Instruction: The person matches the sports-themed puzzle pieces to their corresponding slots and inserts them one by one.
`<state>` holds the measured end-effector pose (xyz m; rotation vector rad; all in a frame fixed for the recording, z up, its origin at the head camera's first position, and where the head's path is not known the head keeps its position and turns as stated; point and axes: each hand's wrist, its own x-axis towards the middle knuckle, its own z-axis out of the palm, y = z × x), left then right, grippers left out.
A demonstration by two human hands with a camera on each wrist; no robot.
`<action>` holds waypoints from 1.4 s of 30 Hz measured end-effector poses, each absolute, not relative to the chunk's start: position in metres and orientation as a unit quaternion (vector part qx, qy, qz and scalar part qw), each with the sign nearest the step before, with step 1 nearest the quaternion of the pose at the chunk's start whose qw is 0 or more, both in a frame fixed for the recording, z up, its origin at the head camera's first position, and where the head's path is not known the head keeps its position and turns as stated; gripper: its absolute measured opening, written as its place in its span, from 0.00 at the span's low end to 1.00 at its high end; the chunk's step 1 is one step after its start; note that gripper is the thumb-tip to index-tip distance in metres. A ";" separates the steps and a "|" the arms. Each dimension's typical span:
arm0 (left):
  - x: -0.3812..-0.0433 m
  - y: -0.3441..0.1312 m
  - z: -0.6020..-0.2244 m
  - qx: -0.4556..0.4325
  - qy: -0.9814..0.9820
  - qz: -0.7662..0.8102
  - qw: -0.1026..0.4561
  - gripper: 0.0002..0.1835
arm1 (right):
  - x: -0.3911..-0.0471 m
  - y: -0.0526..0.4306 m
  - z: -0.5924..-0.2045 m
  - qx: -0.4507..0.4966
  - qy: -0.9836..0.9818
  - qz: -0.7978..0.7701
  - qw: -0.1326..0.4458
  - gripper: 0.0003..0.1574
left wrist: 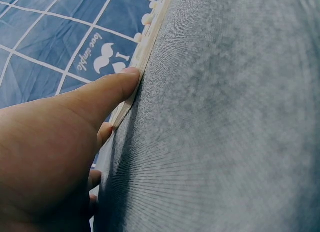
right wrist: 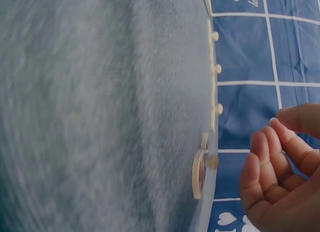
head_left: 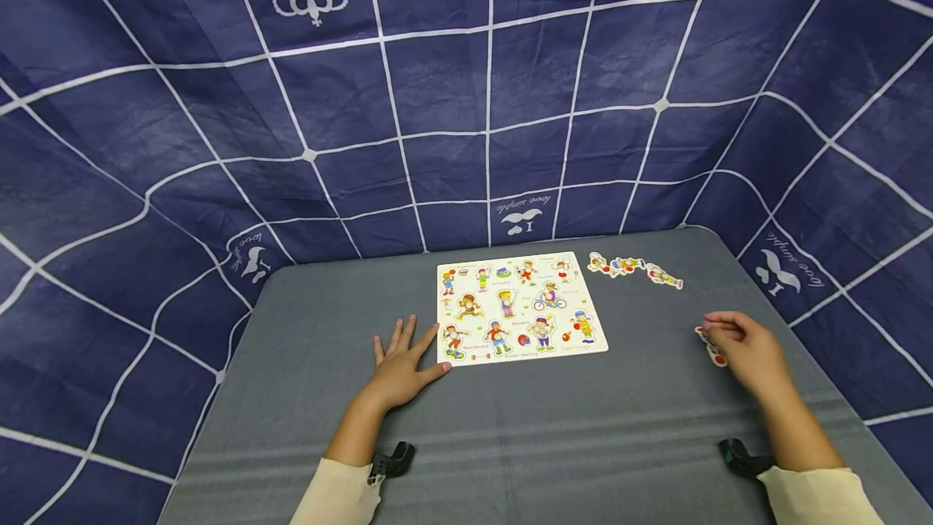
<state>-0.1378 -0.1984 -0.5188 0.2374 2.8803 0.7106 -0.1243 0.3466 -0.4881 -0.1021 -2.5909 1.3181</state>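
A white wooden knob puzzle board [head_left: 521, 324] printed with cartoon children doing sports lies on the table. My left hand [head_left: 401, 375] rests at its near left corner, fingers spread, thumb on the corner. In the left wrist view the thumb presses against the edge of the board [left wrist: 150, 52]. My right hand [head_left: 751, 351] is beside a loose puzzle piece [head_left: 713, 353] at the right, its fingers loosely bent. In the right wrist view that puzzle piece [right wrist: 199, 174], with its round knob, lies on the table apart from the fingertips, and nothing shows between thumb and forefinger.
More loose figure pieces [head_left: 627, 266] lie in a row right of the board, toward the back; their knobs point up in the right wrist view. The grey table [head_left: 503, 436] is bordered by a blue curtain [head_left: 437, 96] with white grid lines at the back and sides.
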 end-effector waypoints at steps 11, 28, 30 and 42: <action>-0.138 -0.198 -0.519 0.078 0.965 0.236 0.088 0.44 | -0.122 0.364 -0.497 -0.044 -0.919 0.387 0.059 0.19; -0.138 -0.198 -0.520 0.081 0.964 0.239 0.081 0.44 | -0.132 0.375 -0.491 -0.048 -0.939 0.340 -0.033 0.20; -0.138 -0.198 -0.519 0.081 0.964 0.241 0.082 0.44 | -0.133 0.375 -0.489 -0.048 -0.940 0.335 -0.040 0.21; -0.138 -0.199 -0.519 0.080 0.964 0.240 0.083 0.44 | -0.139 0.376 -0.488 -0.056 -0.950 0.303 -0.047 0.20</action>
